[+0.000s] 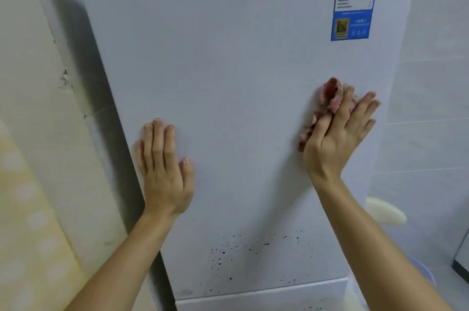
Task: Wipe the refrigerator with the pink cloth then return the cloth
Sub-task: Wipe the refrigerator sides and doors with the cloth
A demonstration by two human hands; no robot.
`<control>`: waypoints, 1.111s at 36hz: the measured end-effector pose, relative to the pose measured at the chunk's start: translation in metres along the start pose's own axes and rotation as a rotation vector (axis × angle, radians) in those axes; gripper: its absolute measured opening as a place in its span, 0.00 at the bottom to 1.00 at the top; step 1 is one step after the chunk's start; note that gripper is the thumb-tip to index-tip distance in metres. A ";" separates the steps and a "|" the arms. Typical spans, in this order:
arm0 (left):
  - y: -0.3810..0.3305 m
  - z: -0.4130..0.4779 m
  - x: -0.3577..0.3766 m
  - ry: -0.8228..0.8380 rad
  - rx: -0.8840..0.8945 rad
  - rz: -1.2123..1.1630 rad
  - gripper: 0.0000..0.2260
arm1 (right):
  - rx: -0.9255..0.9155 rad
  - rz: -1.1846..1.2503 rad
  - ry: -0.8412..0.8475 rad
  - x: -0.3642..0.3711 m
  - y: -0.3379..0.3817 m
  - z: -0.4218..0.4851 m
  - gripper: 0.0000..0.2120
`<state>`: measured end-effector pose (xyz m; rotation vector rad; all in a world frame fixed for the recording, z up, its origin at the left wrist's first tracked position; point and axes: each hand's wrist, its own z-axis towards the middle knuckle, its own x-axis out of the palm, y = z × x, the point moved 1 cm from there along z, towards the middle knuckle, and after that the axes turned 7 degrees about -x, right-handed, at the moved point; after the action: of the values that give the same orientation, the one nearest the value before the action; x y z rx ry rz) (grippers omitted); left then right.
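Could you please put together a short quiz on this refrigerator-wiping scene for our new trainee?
1. True or false: the left hand holds the pink cloth.
2. Where do the black specks sit on the refrigerator door? A) above both hands B) below both hands C) under the left palm
3. Short answer: what is stuck at the door's upper right?
Key: 1 false, the right hand presses it against the door; 2 B; 3 a blue label.
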<state>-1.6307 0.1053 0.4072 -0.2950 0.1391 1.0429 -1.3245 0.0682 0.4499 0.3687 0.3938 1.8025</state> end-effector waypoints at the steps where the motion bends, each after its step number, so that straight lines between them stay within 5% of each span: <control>1: 0.002 0.000 -0.001 0.007 0.008 0.006 0.29 | 0.017 0.010 -0.028 0.005 0.008 0.005 0.28; 6: 0.009 0.004 -0.007 0.021 0.067 0.024 0.31 | -0.108 0.025 -0.062 0.028 0.058 0.030 0.26; 14: 0.023 0.008 -0.023 -0.024 0.036 -0.061 0.32 | -0.651 0.082 0.137 0.070 0.157 -0.039 0.29; 21: 0.040 -0.003 -0.035 0.008 0.029 -0.076 0.32 | -1.128 -0.018 0.501 0.055 0.099 -0.159 0.25; 24: 0.039 -0.011 -0.031 0.031 0.056 -0.040 0.30 | -1.255 -0.127 0.578 0.041 0.064 -0.175 0.35; 28: 0.028 -0.016 -0.022 0.025 0.077 -0.007 0.27 | -1.021 -0.109 0.484 0.021 0.042 -0.140 0.42; 32: 0.015 -0.013 -0.012 0.017 0.076 -0.033 0.26 | -0.552 -0.139 0.256 -0.005 -0.007 -0.077 0.27; 36: 0.007 -0.013 -0.006 0.032 0.047 -0.045 0.27 | -0.049 -0.063 0.100 -0.024 -0.044 -0.036 0.29; 40: 0.008 -0.013 -0.004 0.028 0.031 -0.048 0.27 | 0.102 0.026 -0.003 -0.011 -0.023 -0.035 0.29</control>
<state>-1.6390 0.1020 0.3948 -0.2834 0.1727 0.9884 -1.3180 0.0609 0.4075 0.4493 0.4819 1.8116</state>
